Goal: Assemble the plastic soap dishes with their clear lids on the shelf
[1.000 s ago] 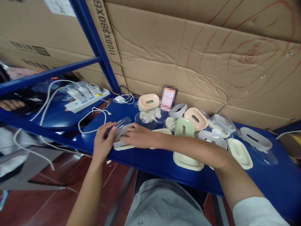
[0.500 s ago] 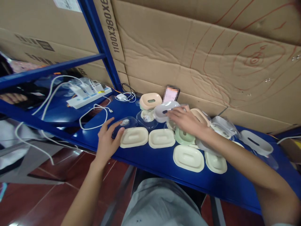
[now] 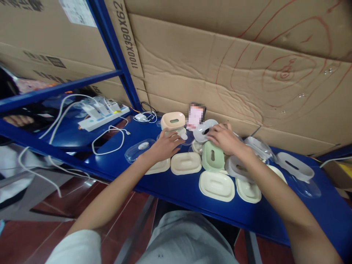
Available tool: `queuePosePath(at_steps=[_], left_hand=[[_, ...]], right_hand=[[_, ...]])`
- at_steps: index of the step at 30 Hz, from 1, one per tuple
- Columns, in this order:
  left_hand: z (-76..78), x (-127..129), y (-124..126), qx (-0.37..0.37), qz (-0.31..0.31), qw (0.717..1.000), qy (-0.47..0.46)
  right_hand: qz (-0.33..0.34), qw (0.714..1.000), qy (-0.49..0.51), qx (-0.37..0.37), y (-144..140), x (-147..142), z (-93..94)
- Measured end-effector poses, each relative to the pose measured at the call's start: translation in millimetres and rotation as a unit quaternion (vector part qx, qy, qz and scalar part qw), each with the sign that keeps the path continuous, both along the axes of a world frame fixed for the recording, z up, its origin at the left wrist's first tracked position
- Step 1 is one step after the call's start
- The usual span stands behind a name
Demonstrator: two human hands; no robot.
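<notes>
My right hand (image 3: 224, 138) grips the right end of a pale grey oval plastic piece (image 3: 200, 131) with a slot, tilted above the parts at the back of the table. My left hand (image 3: 166, 146) reaches over small cream parts, its fingers apart and stretched forward, just below a peach slotted piece (image 3: 173, 120). A round white tab (image 3: 183, 134) shows by its fingertips. Under the left wrist lies a cream tray (image 3: 158, 167), partly covered. Between the hands are another cream tray (image 3: 186, 163) and a green slotted piece (image 3: 213, 157).
A phone (image 3: 195, 115) leans against the cardboard (image 3: 176, 73). Cream trays (image 3: 216, 186), a clear lid (image 3: 137, 149) and a grey slotted piece (image 3: 294, 167) lie on the blue table (image 3: 176, 189). A power strip (image 3: 104, 118) and white cables (image 3: 110, 141) are at left.
My left hand has moved right and farther back, from beside the clear lid to the small cream parts. My right hand has shifted the pale grey piece slightly right, uncovering more of the green piece.
</notes>
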State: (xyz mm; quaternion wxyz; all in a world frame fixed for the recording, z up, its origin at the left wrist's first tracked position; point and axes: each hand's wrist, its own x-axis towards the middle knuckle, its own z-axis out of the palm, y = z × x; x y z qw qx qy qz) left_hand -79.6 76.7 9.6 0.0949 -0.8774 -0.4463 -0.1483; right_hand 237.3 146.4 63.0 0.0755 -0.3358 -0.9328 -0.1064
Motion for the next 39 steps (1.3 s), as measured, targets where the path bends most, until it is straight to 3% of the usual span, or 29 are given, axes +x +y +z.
queuePosePath(at_steps=[6,11,17,24,29,34,39], left_hand=[[-3.1,6.0,-9.0,0.062,-0.006,0.998,-0.007],[-0.4,2.4,-6.6,0.046,-0.023,0.997,-0.051],[10.7,-10.4,27.6,0.028,0.118,0.991,-0.059],[5.7,-10.4,30.7,0.052,0.167,0.984,-0.013],[8.9,-0.9,34.4,0.050,0.156,0.986,-0.016],[21.8,27.3,44.5,0.066,0.140,0.988,-0.013],[34.9,58.2,67.7,0.025,0.189,0.982,0.013]], right_hand=[[-0.084,0.995,-0.001,0.060,6.0,12.1,-3.1],[-0.087,0.993,0.012,0.081,3.7,4.2,-3.4],[-0.035,0.997,0.045,0.053,-14.7,4.6,6.0],[-0.026,0.997,0.058,0.034,-60.1,48.0,13.4],[-0.035,0.992,0.106,0.064,-94.0,83.2,0.9],[-0.053,0.982,0.163,0.084,-107.7,106.6,-19.2],[-0.062,0.970,0.204,0.114,-109.7,115.5,-35.6]])
